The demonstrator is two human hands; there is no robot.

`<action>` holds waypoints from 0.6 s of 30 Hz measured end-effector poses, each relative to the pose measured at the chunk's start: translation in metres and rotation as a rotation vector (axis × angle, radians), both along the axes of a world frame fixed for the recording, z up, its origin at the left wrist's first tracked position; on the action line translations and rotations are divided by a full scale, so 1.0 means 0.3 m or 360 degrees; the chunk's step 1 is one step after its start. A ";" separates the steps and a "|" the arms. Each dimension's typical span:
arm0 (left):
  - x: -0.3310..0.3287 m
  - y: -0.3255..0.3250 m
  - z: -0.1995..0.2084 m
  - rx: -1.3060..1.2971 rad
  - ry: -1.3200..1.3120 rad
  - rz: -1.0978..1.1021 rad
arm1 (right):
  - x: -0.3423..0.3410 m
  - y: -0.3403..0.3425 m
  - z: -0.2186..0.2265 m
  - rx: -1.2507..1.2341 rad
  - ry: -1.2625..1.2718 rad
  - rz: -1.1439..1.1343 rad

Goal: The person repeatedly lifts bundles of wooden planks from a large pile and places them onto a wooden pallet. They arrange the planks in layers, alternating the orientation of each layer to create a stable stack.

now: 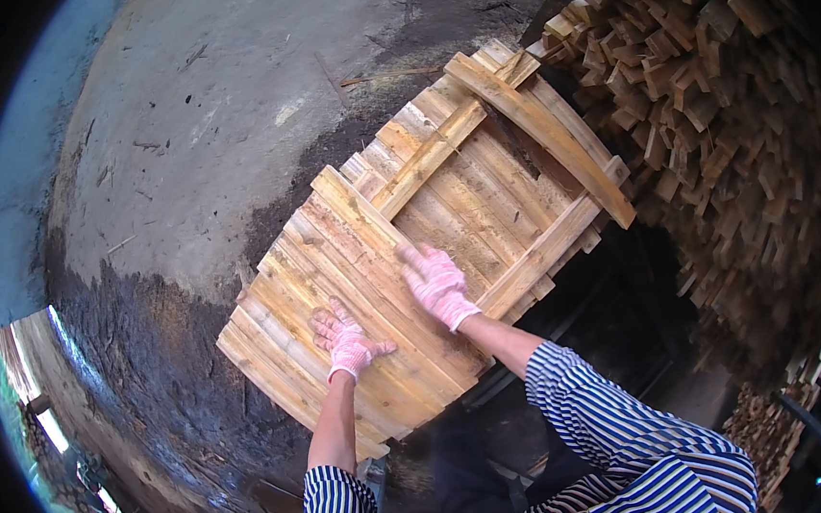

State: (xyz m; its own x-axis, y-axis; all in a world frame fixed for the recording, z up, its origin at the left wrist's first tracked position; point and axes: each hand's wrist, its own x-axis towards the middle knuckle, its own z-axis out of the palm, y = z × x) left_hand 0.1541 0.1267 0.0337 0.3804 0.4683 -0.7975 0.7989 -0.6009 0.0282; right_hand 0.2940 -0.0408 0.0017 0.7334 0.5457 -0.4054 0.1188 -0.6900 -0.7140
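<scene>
Both my hands wear pale pink gloves and rest on a panel of side-by-side wooden planks [286, 266]. My left hand [342, 337] lies flat with fingers spread over the near left planks. Farther right, my right hand [435, 282] is laid on the planks with its fingers stretched out, slightly blurred, beside the edge where the plank layer stops. Beyond that edge two long battens run away to the right, a far batten [437, 158] and a near batten [555, 250], with more planks beneath them. A loose-looking board [546, 135] lies across their right ends.
A large heap of short wooden pieces [696, 89] rises at the right, close to the panel's far end. Grey floor [216, 108] with dark patches and scattered wood splinters stretches to the left and back. My legs [477, 483] are below the panel's near edge.
</scene>
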 end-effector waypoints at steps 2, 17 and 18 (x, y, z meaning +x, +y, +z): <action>-0.032 -0.002 -0.017 0.0008 -0.0037 0.0026 | 0.073 -0.050 -0.001 0.0148 0.0002 -0.0016; -0.155 0.083 -0.105 0.0124 -0.0060 -0.0127 | 0.602 -0.285 0.084 -0.0469 -0.0523 0.0209; -0.197 0.104 -0.124 0.0133 -0.0025 -0.0158 | 0.476 -0.193 0.061 -0.0418 -0.0349 0.0275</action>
